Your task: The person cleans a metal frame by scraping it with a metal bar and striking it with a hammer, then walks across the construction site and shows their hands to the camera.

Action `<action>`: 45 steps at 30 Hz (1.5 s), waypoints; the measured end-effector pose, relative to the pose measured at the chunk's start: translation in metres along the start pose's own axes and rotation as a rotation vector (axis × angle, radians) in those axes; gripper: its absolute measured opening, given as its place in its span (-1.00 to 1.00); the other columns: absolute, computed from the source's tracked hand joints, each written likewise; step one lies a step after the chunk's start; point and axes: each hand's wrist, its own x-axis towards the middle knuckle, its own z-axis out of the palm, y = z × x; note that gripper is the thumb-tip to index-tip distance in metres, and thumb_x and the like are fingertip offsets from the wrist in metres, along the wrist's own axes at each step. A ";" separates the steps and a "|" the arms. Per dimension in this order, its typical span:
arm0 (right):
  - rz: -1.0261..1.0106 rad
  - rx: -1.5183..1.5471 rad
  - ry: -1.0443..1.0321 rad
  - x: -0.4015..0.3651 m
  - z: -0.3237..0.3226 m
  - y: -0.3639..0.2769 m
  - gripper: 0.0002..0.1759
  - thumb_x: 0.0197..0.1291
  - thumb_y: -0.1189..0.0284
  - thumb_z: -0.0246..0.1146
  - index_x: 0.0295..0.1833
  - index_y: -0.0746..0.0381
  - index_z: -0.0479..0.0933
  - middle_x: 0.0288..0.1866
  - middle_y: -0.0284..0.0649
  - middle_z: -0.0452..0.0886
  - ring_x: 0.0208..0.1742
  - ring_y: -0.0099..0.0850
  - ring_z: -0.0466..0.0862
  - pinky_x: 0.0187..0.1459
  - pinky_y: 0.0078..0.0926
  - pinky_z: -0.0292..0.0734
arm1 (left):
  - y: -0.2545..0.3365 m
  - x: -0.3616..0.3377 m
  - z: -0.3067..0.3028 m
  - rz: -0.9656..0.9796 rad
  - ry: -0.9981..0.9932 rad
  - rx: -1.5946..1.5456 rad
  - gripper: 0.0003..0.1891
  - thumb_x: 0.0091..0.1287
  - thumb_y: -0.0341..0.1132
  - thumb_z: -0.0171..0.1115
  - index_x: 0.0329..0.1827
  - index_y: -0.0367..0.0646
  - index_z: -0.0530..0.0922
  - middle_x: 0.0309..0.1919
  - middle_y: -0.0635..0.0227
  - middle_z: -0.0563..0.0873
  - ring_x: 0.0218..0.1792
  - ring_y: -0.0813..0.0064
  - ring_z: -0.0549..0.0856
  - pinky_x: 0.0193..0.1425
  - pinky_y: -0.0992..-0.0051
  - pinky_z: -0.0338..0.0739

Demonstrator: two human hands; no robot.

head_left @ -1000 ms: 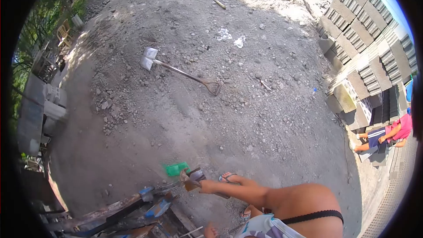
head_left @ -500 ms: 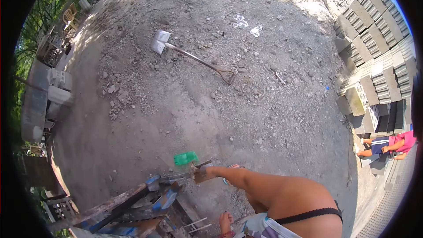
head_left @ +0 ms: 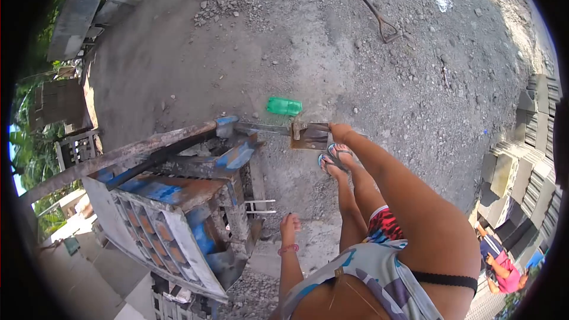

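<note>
My right arm reaches forward, and my right hand (head_left: pixel 339 132) is closed at the right end of a dark metal bar (head_left: pixel 320 126). Beside that hand, a rusty brown metal piece (head_left: pixel 309 141) sits against the bar. My left hand (head_left: pixel 290 223), with a red bracelet at the wrist, hangs lower down with its fingers curled; nothing shows in it. Left of it stands a rusty, blue-painted metal machine (head_left: pixel 204 169) with a long beam (head_left: pixel 127 154). Just beyond the bar, a green plastic bottle piece (head_left: pixel 284 106) lies on the ground.
My feet in flip-flops (head_left: pixel 339 157) stand on gravelly ground. A shovel handle (head_left: pixel 376 15) lies farther ahead. Concrete blocks (head_left: pixel 521 172) are stacked at the right, where a person in a red shirt (head_left: pixel 504 269) is. White plastic scraps (head_left: pixel 443 5) lie at the upper right.
My view has tilted down and shifted left, so more of the machine, my legs and my feet show. The shovel's blade has left the view. My right hand is still at the bar.
</note>
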 end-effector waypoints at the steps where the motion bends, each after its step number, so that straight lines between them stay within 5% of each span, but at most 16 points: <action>1: 0.045 0.012 0.011 -0.001 0.005 -0.002 -0.56 -0.05 0.49 0.09 0.05 0.26 0.30 -0.20 -0.03 0.56 -0.16 -0.19 0.59 -0.21 -0.31 0.49 | 0.003 0.004 0.001 0.017 -0.013 -0.014 -0.78 0.12 -0.22 0.01 -0.36 -0.19 0.48 -0.59 0.38 0.52 -0.63 0.58 0.51 -0.61 0.62 0.38; 5: 0.071 0.198 0.062 -0.019 0.010 -0.024 -0.71 -0.14 0.45 0.11 -0.22 0.24 0.53 -0.22 0.00 0.56 -0.16 -0.16 0.57 -0.16 -0.32 0.46 | -0.012 0.027 0.004 -0.025 -0.022 -0.057 -0.83 0.06 -0.24 0.07 -0.40 -0.15 0.45 -0.67 0.40 0.48 -0.72 0.55 0.46 -0.73 0.56 0.34; 7: 0.101 0.216 -0.007 -0.039 -0.005 -0.057 -0.66 -0.09 0.33 0.13 -0.15 0.22 0.53 -0.14 -0.05 0.54 -0.10 -0.22 0.56 -0.10 -0.33 0.45 | -0.017 0.037 0.009 -0.074 -0.106 -0.016 -0.76 0.03 -0.20 0.05 -0.38 -0.20 0.47 -0.59 0.31 0.50 -0.67 0.46 0.50 -0.66 0.49 0.40; 9: -0.012 0.243 0.049 -0.049 -0.015 -0.087 -0.30 -0.07 0.33 0.11 0.28 -0.07 0.10 -0.19 -0.04 0.56 -0.15 -0.20 0.57 -0.14 -0.32 0.45 | -0.025 0.043 0.018 -0.106 -0.139 0.004 -0.77 0.02 -0.20 0.06 -0.42 -0.20 0.47 -0.60 0.31 0.50 -0.67 0.45 0.49 -0.66 0.48 0.40; 11: -0.097 0.272 -0.045 0.033 0.058 -0.070 -0.15 -0.07 0.39 0.07 0.34 -0.19 -0.18 -0.23 -0.05 0.56 -0.17 -0.22 0.58 -0.20 -0.29 0.45 | -0.035 0.055 0.028 -0.127 -0.192 0.007 -0.79 0.03 -0.21 0.05 -0.44 -0.19 0.48 -0.60 0.32 0.51 -0.67 0.45 0.49 -0.65 0.48 0.40; 14: 0.018 0.103 -0.104 -0.013 0.029 -0.061 -0.28 -0.11 0.46 0.04 0.27 -0.14 0.10 -0.25 -0.09 0.56 -0.22 -0.22 0.58 -0.28 -0.28 0.45 | -0.027 0.059 0.031 -0.051 -0.295 0.073 -0.81 0.05 -0.23 0.05 -0.44 -0.18 0.49 -0.57 0.30 0.53 -0.63 0.43 0.52 -0.61 0.48 0.42; 16: 0.015 -0.059 -0.040 -0.076 0.000 -0.034 -0.51 -0.17 0.48 0.09 0.01 0.00 0.47 -0.23 -0.11 0.57 -0.22 -0.20 0.57 -0.26 -0.26 0.46 | 0.004 0.056 0.030 0.052 -0.348 0.080 -0.82 0.06 -0.25 0.05 -0.43 -0.18 0.49 -0.54 0.27 0.55 -0.57 0.42 0.54 -0.54 0.49 0.44; 19: 0.340 -0.081 -0.121 -0.130 -0.004 0.016 -0.54 -0.16 0.43 0.13 0.00 0.02 0.46 -0.08 -0.14 0.53 -0.06 -0.19 0.54 -0.13 -0.20 0.42 | 0.040 0.024 0.019 0.118 -0.375 0.015 -0.84 0.07 -0.29 0.06 -0.41 -0.20 0.50 -0.49 0.20 0.57 -0.45 0.40 0.58 -0.42 0.51 0.48; 22: 0.436 0.066 -0.009 -0.219 -0.017 0.040 -0.61 -0.20 0.48 0.07 -0.14 0.06 0.53 -0.23 -0.12 0.57 -0.20 -0.24 0.57 -0.25 -0.27 0.46 | 0.054 0.025 -0.010 0.292 -0.590 -0.060 -0.85 0.10 -0.29 0.04 -0.39 -0.17 0.49 -0.51 0.26 0.57 -0.51 0.40 0.57 -0.52 0.48 0.47; 27: 0.646 0.302 0.093 -0.253 0.048 0.129 -0.37 -0.11 0.42 0.00 0.18 -0.28 0.24 -0.26 -0.12 0.58 -0.30 -0.31 0.59 -0.30 -0.31 0.48 | 0.064 0.050 -0.040 0.279 -0.436 -0.079 -0.84 0.10 -0.27 0.04 -0.52 -0.16 0.46 -0.62 0.32 0.55 -0.66 0.45 0.51 -0.68 0.49 0.35; 29: 0.761 0.505 0.075 -0.281 0.047 0.137 -0.56 -0.10 0.35 0.12 0.00 0.10 0.48 0.07 -0.12 0.44 0.11 -0.25 0.42 0.08 -0.37 0.31 | 0.052 0.061 -0.051 0.256 -0.358 -0.096 -0.82 0.09 -0.26 0.04 -0.57 -0.15 0.45 -0.66 0.34 0.54 -0.72 0.46 0.49 -0.75 0.50 0.30; 32: 0.748 0.464 -0.096 -0.289 0.049 0.153 -0.61 -0.10 0.35 0.08 -0.07 0.15 0.52 0.06 -0.12 0.45 0.11 -0.26 0.42 0.07 -0.37 0.32 | 0.021 0.089 -0.049 0.796 -0.097 0.735 -0.76 0.07 -0.23 0.05 -0.65 -0.18 0.45 -0.73 0.38 0.52 -0.77 0.49 0.45 -0.74 0.51 0.28; 38: 0.295 0.164 -0.210 -0.314 0.008 0.134 -0.41 -0.17 0.44 0.06 0.13 0.02 0.36 0.01 -0.08 0.46 -0.03 -0.32 0.50 -0.09 -0.39 0.41 | 0.029 0.002 -0.005 0.431 0.108 0.297 -0.72 0.04 -0.20 0.01 -0.68 -0.21 0.46 -0.76 0.33 0.51 -0.77 0.48 0.45 -0.73 0.49 0.28; 41: 0.470 0.184 -0.243 -0.250 -0.001 0.129 -0.34 -0.11 0.45 -0.04 0.21 -0.27 0.21 -0.24 -0.10 0.55 -0.32 -0.33 0.55 -0.32 -0.36 0.45 | 0.042 -0.057 0.022 0.363 0.161 0.173 -0.70 0.02 -0.19 0.00 -0.69 -0.23 0.47 -0.77 0.31 0.51 -0.78 0.47 0.45 -0.73 0.47 0.29; 43: 0.300 0.203 -0.186 -0.285 -0.060 0.083 -0.37 -0.07 0.41 -0.02 0.22 -0.19 0.21 -0.30 -0.10 0.55 -0.33 -0.33 0.54 -0.32 -0.34 0.44 | 0.042 -0.074 0.036 0.288 0.128 0.159 -0.71 0.03 -0.18 0.02 -0.64 -0.25 0.49 -0.74 0.27 0.52 -0.77 0.47 0.46 -0.73 0.47 0.30; 45: 0.276 0.214 -0.169 -0.228 -0.053 0.102 -0.75 -0.09 0.35 0.04 -0.21 0.11 0.40 -0.47 -0.16 0.52 -0.49 -0.36 0.50 -0.46 -0.35 0.38 | 0.023 -0.060 0.044 0.325 0.055 0.119 -0.72 0.04 -0.17 0.03 -0.59 -0.24 0.50 -0.71 0.28 0.53 -0.74 0.48 0.47 -0.70 0.48 0.32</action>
